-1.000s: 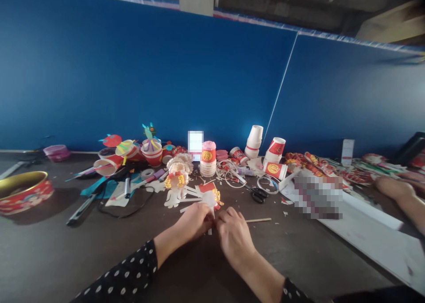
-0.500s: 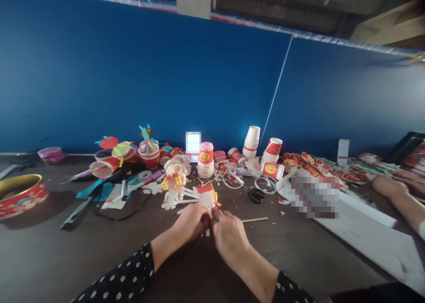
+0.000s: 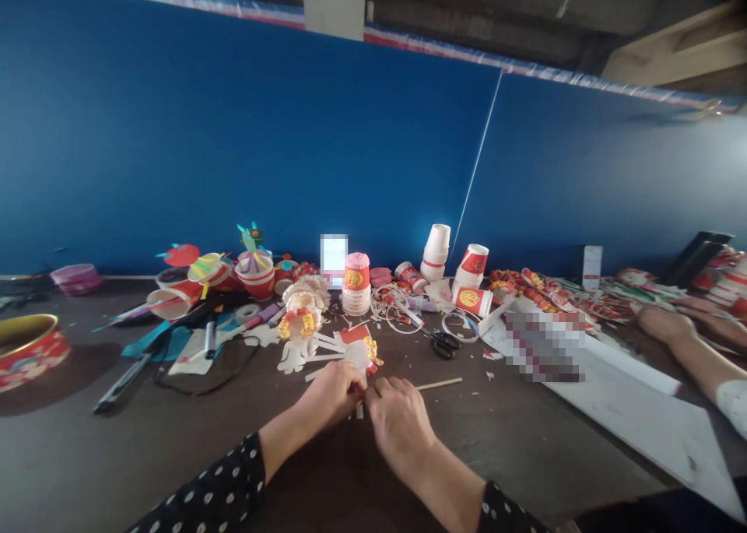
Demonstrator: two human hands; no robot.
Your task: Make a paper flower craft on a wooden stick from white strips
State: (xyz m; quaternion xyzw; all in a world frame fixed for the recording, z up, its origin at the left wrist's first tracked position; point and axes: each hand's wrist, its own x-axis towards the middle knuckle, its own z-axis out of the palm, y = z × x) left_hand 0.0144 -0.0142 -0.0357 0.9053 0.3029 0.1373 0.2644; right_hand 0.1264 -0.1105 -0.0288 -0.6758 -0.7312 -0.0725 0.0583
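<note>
My left hand [image 3: 334,393] and my right hand [image 3: 400,424] meet low over the table, fingertips nearly touching. Both are closed, pinching at the near edge of a cut-open paper cup [image 3: 355,354], its white inside up and red and yellow printing at its right side. White strips fan out from it to the left, and small strip ends show below my fingers. The fingers hide the exact spot they grip. Just right of my right hand lies a thin wooden stick [image 3: 442,383]. Black-handled scissors [image 3: 444,345] rest beyond it.
A white cut-out cup with a frilly rim [image 3: 300,323] lies to the left, near a marker [image 3: 210,340] and a craft knife [image 3: 124,383]. Stacked paper cups [image 3: 355,299] stand behind. A tape roll [image 3: 35,354] is far left; a white box lid [image 3: 647,420] and another person's arm [image 3: 694,354] are right.
The view has shifted slightly, so the things on the table appear a little farther left. My hands stay together at the cut cup; my right fingers sit slightly flatter over it.
</note>
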